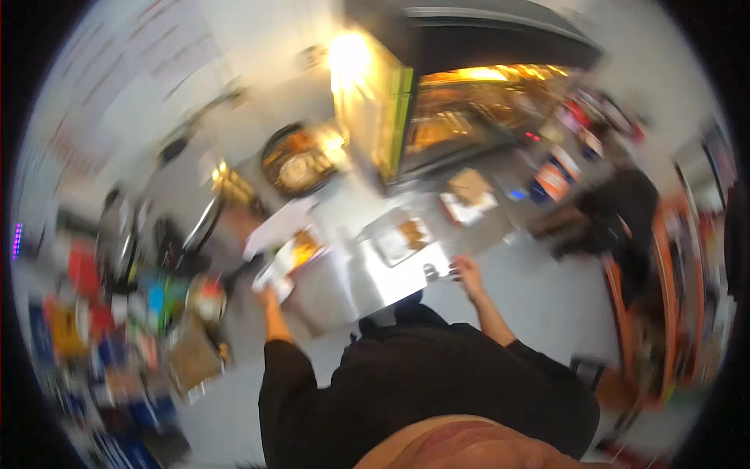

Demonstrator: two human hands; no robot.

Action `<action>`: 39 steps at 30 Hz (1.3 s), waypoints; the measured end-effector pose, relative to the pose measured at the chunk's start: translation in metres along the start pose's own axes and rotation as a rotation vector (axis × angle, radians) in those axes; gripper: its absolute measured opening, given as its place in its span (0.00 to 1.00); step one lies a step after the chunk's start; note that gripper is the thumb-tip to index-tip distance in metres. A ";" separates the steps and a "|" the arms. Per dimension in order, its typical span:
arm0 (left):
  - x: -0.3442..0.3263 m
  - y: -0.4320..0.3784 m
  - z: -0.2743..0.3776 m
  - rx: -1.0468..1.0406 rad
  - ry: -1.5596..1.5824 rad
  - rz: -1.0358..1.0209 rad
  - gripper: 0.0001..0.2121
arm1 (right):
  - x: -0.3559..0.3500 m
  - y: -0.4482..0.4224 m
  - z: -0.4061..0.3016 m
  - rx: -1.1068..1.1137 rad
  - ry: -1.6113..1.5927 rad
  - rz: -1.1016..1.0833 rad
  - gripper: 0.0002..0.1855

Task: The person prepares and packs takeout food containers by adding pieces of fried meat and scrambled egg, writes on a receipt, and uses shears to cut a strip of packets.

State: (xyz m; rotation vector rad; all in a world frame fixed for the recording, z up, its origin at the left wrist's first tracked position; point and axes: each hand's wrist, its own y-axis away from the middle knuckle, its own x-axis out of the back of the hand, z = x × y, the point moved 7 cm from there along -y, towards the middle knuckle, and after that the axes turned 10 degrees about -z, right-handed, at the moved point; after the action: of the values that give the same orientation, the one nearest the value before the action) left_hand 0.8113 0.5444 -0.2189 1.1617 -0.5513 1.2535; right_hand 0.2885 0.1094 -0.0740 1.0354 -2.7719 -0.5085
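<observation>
My left hand (267,295) is at the left edge of a steel counter (334,293), at a white paper wrapper (280,275); blur hides whether its fingers grip it. Just above lies yellow-orange food (304,246) on white paper. My right hand (466,273) is at the counter's right front edge, its fingers near a small dark object (431,272); I cannot tell whether it holds anything. Between the hands, farther back, sits a tray (398,241) with brown food and something white. A brown piece (470,186) rests on white paper at the back right.
Behind the counter stands a lit, glass-fronted warming cabinet (457,117). A round dark pan (299,161) with food is at its left. A blue and orange container (555,176) stands at the right. Many coloured packages (88,316) fill the left side. Orange-edged shelving (668,293) stands right.
</observation>
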 end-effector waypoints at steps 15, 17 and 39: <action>0.020 0.275 0.206 -1.078 0.534 0.411 0.24 | 0.153 0.400 0.395 -0.699 0.437 0.068 0.20; -0.036 0.365 0.260 -1.275 0.672 0.014 0.21 | 0.168 0.392 0.411 -0.476 0.658 0.018 0.20; -0.367 0.830 0.523 -1.309 0.436 -1.048 0.15 | 0.475 0.301 0.488 -0.292 -0.331 0.469 0.19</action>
State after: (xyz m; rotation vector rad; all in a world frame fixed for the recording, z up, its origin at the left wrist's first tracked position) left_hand 0.0714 -0.1722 -0.0308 -0.0507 -0.2344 0.0501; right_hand -0.3725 0.1380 -0.4156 0.2402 -2.9451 -1.0407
